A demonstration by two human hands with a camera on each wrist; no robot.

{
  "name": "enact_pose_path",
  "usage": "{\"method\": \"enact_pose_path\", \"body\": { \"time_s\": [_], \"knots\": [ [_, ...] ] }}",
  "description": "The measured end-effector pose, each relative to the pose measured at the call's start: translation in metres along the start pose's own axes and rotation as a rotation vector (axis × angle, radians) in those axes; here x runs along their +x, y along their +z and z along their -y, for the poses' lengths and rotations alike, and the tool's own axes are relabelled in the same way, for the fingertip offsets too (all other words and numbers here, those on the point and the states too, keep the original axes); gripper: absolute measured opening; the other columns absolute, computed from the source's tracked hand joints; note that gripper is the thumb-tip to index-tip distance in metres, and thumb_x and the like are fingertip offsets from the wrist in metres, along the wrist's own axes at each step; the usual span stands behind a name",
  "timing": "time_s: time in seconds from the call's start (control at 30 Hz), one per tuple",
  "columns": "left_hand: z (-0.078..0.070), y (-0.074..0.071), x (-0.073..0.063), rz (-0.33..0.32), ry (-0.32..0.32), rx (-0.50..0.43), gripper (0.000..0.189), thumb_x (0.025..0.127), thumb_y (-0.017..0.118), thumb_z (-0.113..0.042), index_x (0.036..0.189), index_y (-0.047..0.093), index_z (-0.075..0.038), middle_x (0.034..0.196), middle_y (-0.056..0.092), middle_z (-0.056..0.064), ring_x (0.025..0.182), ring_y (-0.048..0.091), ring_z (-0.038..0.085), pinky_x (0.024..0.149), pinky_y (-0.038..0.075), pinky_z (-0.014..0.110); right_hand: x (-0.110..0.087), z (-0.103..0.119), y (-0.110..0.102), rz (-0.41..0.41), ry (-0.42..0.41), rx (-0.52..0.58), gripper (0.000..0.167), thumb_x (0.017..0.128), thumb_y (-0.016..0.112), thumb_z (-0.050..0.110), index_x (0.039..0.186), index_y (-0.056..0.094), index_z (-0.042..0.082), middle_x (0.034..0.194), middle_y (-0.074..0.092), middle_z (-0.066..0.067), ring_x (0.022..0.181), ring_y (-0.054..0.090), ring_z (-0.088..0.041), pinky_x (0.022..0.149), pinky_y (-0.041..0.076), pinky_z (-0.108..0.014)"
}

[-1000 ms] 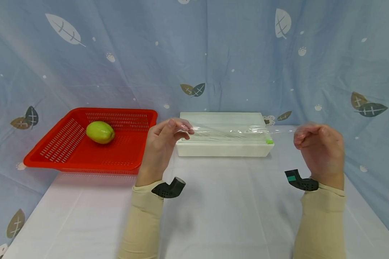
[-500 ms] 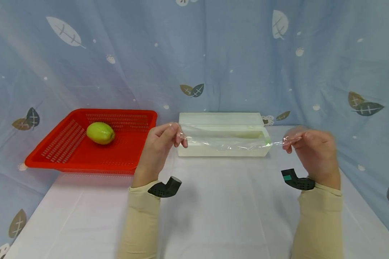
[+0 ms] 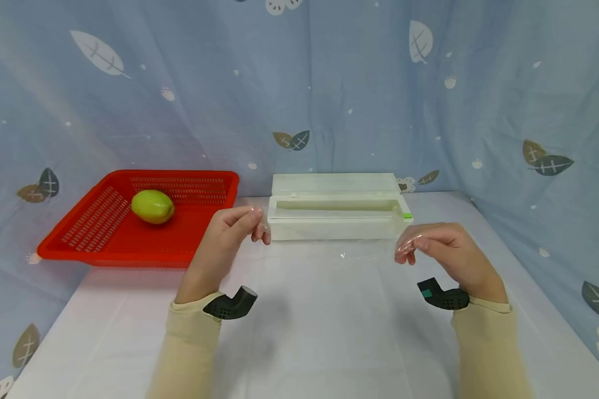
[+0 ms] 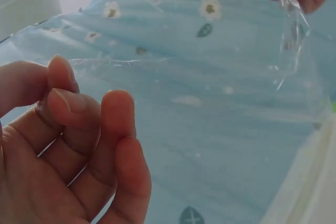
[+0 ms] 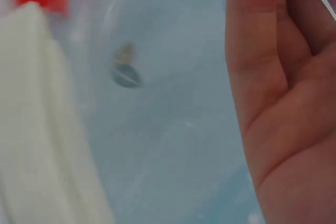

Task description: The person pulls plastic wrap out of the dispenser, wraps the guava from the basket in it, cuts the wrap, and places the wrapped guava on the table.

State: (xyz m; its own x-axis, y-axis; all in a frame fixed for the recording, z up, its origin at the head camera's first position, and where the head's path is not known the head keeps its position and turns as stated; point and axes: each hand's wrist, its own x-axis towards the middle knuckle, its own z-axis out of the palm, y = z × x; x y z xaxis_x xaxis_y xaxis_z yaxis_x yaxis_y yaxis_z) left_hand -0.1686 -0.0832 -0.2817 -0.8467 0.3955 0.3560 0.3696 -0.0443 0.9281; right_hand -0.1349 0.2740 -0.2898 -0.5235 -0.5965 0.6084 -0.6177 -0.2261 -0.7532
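Lowering left hand (image 3: 218, 242) and right hand (image 3: 444, 246) since the earlier head frame, drawing them closer together on the near side of the white box (image 3: 329, 229). Pinching clear film (image 3: 343, 255) at both ends, holding it, barely visible, between them over the white table (image 3: 329, 343). Seemingly done pulling film free; not yet laying it on anything, leaving green fruit (image 3: 152, 206) in the red basket (image 3: 115, 233), lid (image 3: 334, 183) open.

Left wrist: pinching film between thumb and index, showing it crumpling by the right hand. Right wrist: blurring, hiding fingertips; not revealing the grip from here.
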Motion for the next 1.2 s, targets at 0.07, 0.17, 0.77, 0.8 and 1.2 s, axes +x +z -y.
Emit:
{"method": "enact_pose_path", "body": {
  "time_s": [0.07, 0.17, 0.77, 0.8, 1.2],
  "knots": [
    [0.000, -0.002, -0.004, 0.016, -0.028, 0.043, 0.036, 0.092, 0.048, -0.029, 0.065, 0.048, -0.005, 0.068, 0.050, 0.015, 0.074, 0.053, 0.031, 0.077, 0.039, 0.040, -0.001, -0.002, 0.009, 0.067, 0.053, -0.023, 0.036, 0.084, 0.032, -0.021, 0.098, 0.062, -0.006, 0.088, 0.060, -0.017, 0.077, 0.055, -0.025, 0.059, 0.044, -0.035],
    [0.000, -0.007, -0.009, 0.037, -0.055, 0.084, 0.036, 0.092, 0.048, -0.028, 0.065, 0.049, -0.005, 0.068, 0.051, 0.015, 0.074, 0.053, 0.030, 0.078, 0.040, 0.039, -0.003, -0.010, 0.023, 0.161, 0.136, -0.010, 0.038, 0.084, 0.034, -0.022, 0.101, 0.062, -0.004, 0.090, 0.061, -0.016, 0.076, 0.056, -0.025, 0.060, 0.046, -0.035],
    [0.028, -0.017, -0.057, 0.373, -0.123, 0.334, 0.022, 0.093, 0.048, -0.019, 0.073, 0.059, -0.020, 0.069, 0.057, -0.004, 0.072, 0.054, 0.014, 0.068, 0.044, 0.031, -0.084, -0.034, 0.042, 0.251, 0.428, 0.067, 0.037, 0.089, 0.030, -0.016, 0.086, 0.060, 0.006, 0.078, 0.059, -0.008, 0.068, 0.055, -0.020, 0.059, 0.049, -0.030],
    [0.032, -0.016, -0.060, 0.398, -0.144, 0.347, 0.021, 0.092, 0.048, -0.020, 0.074, 0.059, -0.020, 0.070, 0.058, -0.005, 0.072, 0.055, 0.014, 0.067, 0.044, 0.030, -0.089, -0.032, 0.041, 0.242, 0.447, 0.076, 0.037, 0.089, 0.030, -0.015, 0.085, 0.059, 0.006, 0.076, 0.058, -0.008, 0.067, 0.054, -0.019, 0.060, 0.049, -0.030],
    [0.075, 0.012, -0.087, 0.552, -0.263, 0.492, 0.011, 0.084, 0.058, -0.020, 0.074, 0.062, -0.024, 0.066, 0.057, -0.014, 0.061, 0.051, 0.002, 0.053, 0.042, 0.022, -0.139, -0.024, 0.034, 0.183, 0.843, 0.105, 0.029, 0.095, 0.032, 0.001, 0.085, 0.058, 0.000, 0.070, 0.052, -0.019, 0.063, 0.053, -0.017, 0.060, 0.046, -0.030]
  ]
}}
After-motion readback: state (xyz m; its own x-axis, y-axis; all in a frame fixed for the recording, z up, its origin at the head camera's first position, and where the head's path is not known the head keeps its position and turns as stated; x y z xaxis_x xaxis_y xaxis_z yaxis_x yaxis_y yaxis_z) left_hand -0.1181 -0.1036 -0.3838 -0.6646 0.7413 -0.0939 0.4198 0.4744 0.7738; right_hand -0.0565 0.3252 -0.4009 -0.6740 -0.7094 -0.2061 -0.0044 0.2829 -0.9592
